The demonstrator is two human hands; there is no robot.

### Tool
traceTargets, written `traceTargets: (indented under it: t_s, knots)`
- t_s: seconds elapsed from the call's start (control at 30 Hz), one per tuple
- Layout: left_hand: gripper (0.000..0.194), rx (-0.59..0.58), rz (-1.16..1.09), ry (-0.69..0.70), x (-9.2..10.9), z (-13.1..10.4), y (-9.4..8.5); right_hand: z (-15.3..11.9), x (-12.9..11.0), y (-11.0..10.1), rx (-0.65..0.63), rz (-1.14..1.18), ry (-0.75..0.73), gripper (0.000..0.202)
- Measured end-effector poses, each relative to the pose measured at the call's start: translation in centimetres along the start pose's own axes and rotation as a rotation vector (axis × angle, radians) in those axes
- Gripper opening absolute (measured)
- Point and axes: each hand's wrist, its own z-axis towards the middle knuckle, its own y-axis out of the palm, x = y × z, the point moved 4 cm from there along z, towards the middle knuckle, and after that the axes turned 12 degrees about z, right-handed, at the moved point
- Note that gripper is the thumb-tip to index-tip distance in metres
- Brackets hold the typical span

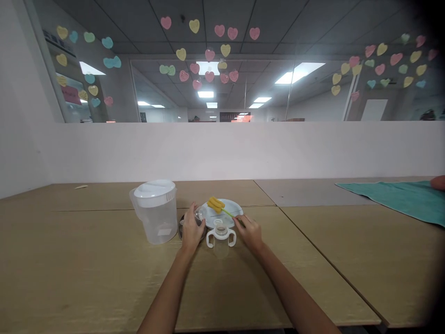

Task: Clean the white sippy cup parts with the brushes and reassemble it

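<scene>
My right hand (249,230) pinches the thin green handle of a sponge bottle brush (216,204), whose yellow head points up and to the left. In my left hand (192,229) is a clear domed bottle cap (200,213), its open side not visible. A clear baby bottle (221,246) with two white side handles stands upright between my hands, without a top. Just behind it lies a white plate (234,208), with the brush head above it. A dark round dish (181,229) is partly hidden by my left hand.
Left of my hands stands a translucent pitcher (159,218) with a white lid. A teal cloth (392,197) lies at the far right, with part of a person's hand (437,182) at its edge. A low white wall (222,150) bounds the wooden table behind.
</scene>
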Motion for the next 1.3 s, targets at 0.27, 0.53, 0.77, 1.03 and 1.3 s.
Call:
traceTargets:
  t_s: [0.27,0.53,0.77,1.03,1.3]
  knots:
    - [0.065,0.057,-0.025,-0.012,0.1,0.0,-0.4,0.1,0.0,-0.1,-0.023,0.02,-0.048,0.027]
    - [0.046,0.081,0.046,0.131,-0.2,-0.3,0.0,0.3,0.4,-0.6,-0.185,-0.082,-0.207,0.03]
    - [0.047,0.091,0.128,0.34,0.3,-0.5,-0.1,0.6,-0.6,-1.4,-0.17,-0.073,-0.344,0.029]
    - [0.047,0.063,0.117,0.448,0.6,-0.9,0.1,0.3,-0.8,-1.0,-0.144,-0.172,-0.408,0.028]
    - [0.045,-0.041,0.124,0.489,1.3,-1.1,0.1,0.4,-1.5,-0.9,-0.084,-0.171,-0.44,0.027]
